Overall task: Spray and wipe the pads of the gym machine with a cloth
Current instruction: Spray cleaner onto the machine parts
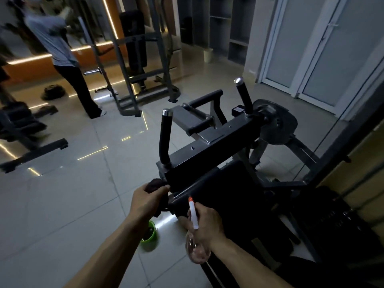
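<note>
A black gym machine (pixel 207 150) with two upright handles stands in front of me; its dark pad (pixel 230 188) slopes down toward the lower right. My left hand (pixel 147 201) grips a dark cloth (pixel 155 183) pressed against the left end of the machine's frame, beside the pad's edge. My right hand (pixel 207 224) holds a clear spray bottle (pixel 195 250) with a white trigger and orange nozzle, the nozzle pointing up toward the pad.
A green bucket (pixel 150 235) sits on the tiled floor under my left forearm. A person (pixel 62 53) stands at the far left by another machine (pixel 137 65). Glass doors (pixel 315 48) line the right, and a bench frame (pixel 31 142) lies at the left.
</note>
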A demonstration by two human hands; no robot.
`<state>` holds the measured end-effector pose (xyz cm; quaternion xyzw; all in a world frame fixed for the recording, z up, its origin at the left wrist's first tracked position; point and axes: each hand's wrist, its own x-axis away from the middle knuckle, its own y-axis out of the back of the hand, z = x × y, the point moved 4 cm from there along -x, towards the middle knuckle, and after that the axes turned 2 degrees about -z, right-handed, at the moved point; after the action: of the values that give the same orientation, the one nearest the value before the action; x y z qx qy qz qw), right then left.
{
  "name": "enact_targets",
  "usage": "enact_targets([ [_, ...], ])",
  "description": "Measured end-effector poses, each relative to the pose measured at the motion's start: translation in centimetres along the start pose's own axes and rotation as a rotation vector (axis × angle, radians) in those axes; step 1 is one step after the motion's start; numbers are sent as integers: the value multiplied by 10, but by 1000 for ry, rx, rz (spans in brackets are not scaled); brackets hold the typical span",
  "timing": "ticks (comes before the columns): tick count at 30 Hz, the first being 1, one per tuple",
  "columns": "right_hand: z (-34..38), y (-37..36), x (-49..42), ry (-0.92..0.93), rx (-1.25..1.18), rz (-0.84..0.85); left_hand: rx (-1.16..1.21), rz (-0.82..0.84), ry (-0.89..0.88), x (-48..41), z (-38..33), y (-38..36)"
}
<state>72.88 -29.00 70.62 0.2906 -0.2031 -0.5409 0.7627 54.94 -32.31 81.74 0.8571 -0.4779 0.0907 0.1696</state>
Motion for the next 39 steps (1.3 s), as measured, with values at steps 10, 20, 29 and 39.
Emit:
enact_targets([
  [10, -34, 56, -19, -129, -17, -305, 24, 197, -22, -29, -15, -60],
  [20, -114, 121, -66, -125, -15, -367, -30, 264, 18, -62, -57, -168],
  [29, -168, 175, -110, -132, -88, -396, -64, 249, 34, -79, -77, -232],
  [39, -188, 210, -156, -190, -79, -422, -78, 240, 52, -98, -73, -251],
])
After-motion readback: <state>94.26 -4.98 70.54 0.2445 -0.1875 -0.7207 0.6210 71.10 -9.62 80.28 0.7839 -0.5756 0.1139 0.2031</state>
